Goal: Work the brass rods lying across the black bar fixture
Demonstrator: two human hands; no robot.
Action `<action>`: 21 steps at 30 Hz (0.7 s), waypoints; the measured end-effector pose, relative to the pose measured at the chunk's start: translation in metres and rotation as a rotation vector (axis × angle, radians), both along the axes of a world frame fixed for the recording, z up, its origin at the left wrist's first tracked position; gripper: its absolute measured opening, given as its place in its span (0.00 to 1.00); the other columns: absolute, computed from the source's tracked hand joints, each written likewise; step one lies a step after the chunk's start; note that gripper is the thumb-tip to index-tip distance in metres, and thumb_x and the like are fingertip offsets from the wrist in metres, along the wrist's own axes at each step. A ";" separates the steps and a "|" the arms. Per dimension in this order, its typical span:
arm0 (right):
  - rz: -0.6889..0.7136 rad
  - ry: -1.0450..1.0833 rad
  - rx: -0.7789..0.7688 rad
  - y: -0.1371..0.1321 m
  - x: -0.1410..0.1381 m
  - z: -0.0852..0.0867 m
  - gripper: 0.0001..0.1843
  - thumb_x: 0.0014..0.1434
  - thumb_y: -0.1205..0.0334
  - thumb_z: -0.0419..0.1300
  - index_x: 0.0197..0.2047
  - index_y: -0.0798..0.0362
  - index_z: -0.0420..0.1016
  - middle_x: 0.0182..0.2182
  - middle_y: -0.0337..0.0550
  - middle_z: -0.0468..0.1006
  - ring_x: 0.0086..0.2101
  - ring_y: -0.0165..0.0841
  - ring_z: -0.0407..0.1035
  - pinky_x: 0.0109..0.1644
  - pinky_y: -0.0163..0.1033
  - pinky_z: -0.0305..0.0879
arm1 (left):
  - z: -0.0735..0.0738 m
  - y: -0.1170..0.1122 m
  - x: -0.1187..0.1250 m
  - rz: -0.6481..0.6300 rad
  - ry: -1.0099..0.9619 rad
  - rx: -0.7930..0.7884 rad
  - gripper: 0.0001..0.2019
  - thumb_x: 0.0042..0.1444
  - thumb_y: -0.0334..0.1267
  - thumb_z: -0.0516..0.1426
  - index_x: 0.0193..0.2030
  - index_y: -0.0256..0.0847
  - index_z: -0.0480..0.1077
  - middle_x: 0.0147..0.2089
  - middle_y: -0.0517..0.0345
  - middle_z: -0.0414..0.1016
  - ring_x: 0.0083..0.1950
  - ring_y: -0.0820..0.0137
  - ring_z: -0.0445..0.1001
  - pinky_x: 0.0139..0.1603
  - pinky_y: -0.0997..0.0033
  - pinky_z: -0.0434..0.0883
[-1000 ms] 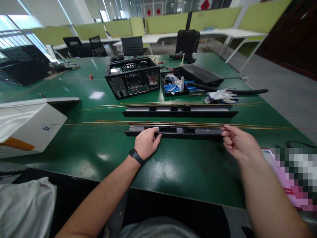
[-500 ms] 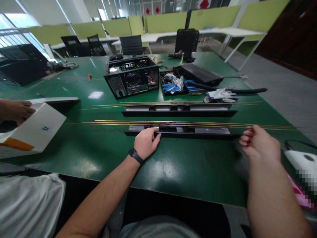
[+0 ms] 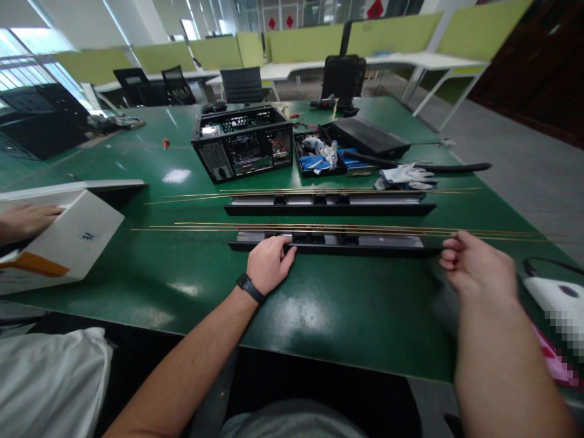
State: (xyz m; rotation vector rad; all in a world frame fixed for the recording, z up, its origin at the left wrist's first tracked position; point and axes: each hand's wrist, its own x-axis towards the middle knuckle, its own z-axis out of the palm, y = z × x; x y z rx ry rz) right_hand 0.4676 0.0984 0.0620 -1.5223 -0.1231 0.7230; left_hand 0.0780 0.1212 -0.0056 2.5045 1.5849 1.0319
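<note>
Light: daylight from windows (image 3: 39, 39) far off, beyond and left of the left fingers (image 3: 279, 241); room moderately dim. Glare: whitish patches on the green surface (image 3: 365, 292), nearer than those fingers and also beyond. Deep shadow beneath the near edge. Blurred smear just nearer than the right fingers (image 3: 449, 245). Wide-angle stretching outward; mosaic blocks farther right.

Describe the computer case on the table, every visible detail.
The computer case is black, apparently metal and boxy, its top open. Its near panel has perforations and a power socket at left, with circuitry visible farther right. It rests slightly angled on the green table, behind the farther black rail.
</note>
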 end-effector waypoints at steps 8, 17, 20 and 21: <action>0.008 0.022 -0.019 -0.002 -0.005 0.009 0.12 0.69 0.76 0.55 0.34 0.53 0.68 0.24 0.35 0.69 0.16 0.22 0.55 0.15 0.30 0.45 | -0.001 0.000 0.000 0.008 0.005 -0.026 0.06 0.72 0.41 0.62 0.49 0.43 0.78 0.31 0.61 0.76 0.36 0.66 0.78 0.42 0.65 0.72; 0.144 -0.043 -0.091 -0.002 -0.014 0.006 0.09 0.71 0.71 0.60 0.36 0.54 0.70 0.25 0.40 0.74 0.14 0.22 0.56 0.13 0.29 0.45 | -0.002 0.001 -0.001 0.002 0.002 -0.024 0.06 0.72 0.42 0.63 0.49 0.43 0.78 0.32 0.61 0.76 0.36 0.65 0.78 0.42 0.65 0.72; 0.166 -0.029 -0.085 -0.004 -0.012 0.008 0.10 0.71 0.71 0.61 0.35 0.55 0.71 0.25 0.38 0.73 0.13 0.21 0.54 0.12 0.29 0.44 | -0.003 0.001 -0.001 0.008 0.002 -0.026 0.06 0.72 0.42 0.63 0.49 0.43 0.78 0.32 0.61 0.76 0.36 0.65 0.78 0.42 0.65 0.72; 0.133 -0.027 -0.073 -0.004 -0.010 0.009 0.11 0.71 0.71 0.61 0.35 0.55 0.71 0.24 0.37 0.72 0.13 0.21 0.54 0.12 0.29 0.45 | -0.003 0.001 -0.001 0.008 0.003 -0.026 0.07 0.72 0.42 0.63 0.49 0.43 0.78 0.31 0.61 0.76 0.36 0.65 0.78 0.42 0.65 0.72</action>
